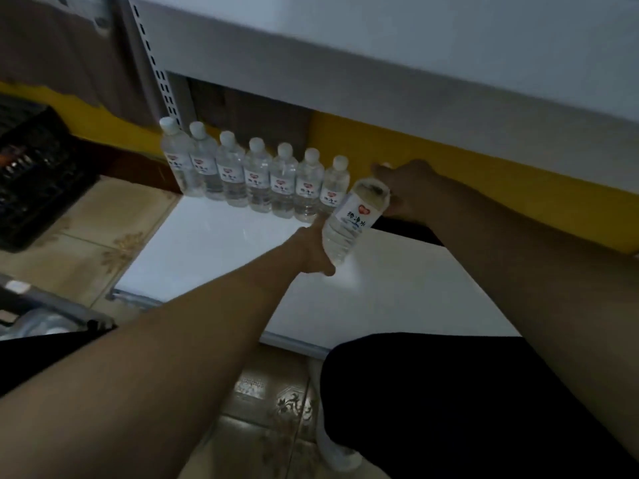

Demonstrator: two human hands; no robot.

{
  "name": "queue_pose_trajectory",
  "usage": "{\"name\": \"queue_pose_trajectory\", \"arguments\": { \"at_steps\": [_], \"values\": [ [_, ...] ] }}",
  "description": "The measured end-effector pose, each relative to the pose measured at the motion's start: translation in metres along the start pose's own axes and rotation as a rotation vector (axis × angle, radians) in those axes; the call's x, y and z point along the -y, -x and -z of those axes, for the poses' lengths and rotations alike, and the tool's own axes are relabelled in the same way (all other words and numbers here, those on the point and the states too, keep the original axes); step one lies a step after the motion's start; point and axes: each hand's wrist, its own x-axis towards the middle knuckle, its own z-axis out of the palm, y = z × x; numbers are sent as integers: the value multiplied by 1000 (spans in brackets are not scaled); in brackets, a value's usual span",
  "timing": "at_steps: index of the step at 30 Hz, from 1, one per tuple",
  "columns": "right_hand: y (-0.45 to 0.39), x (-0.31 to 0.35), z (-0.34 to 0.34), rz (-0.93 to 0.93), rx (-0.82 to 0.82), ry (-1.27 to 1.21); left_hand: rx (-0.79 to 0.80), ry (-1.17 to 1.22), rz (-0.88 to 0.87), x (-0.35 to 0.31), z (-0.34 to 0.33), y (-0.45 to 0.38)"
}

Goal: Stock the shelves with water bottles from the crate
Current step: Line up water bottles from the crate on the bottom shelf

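A row of seven clear plastic water bottles (256, 174) stands along the back edge of the white shelf (214, 250). The left hand (313, 248) grips the base of another labelled bottle (352, 219), tilted; the right hand (404, 188) closes on its cap end. Stand it upright just beside the row's right end, minding the low shelf above (380, 57). The black crate (38, 188) sits left on the floor.

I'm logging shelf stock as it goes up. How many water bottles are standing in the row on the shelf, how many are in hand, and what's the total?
Bottles standing in the row on the white shelf: 7
Tilted bottle held low by the left hand, right hand at its top: 1
Total bottles: 8
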Motion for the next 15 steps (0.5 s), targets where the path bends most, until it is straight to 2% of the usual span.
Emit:
{"name": "queue_pose_trajectory", "arguments": {
  "at_steps": [4, 8, 10, 15],
  "values": [
    [-29, 0, -13, 38, -116, 54, -43, 8, -16, 4, -20, -20],
    [-54, 1, -30, 92, -200, 405, -38, -89, -76, 23, -22, -27],
    [-62, -1, -37, 130, -270, 576, -22, -109, -28, 39, -24, -29],
    [-90, 1, -40, 153, -329, 558, -13, -117, 28, 65, -27, -33]
  ]
}}
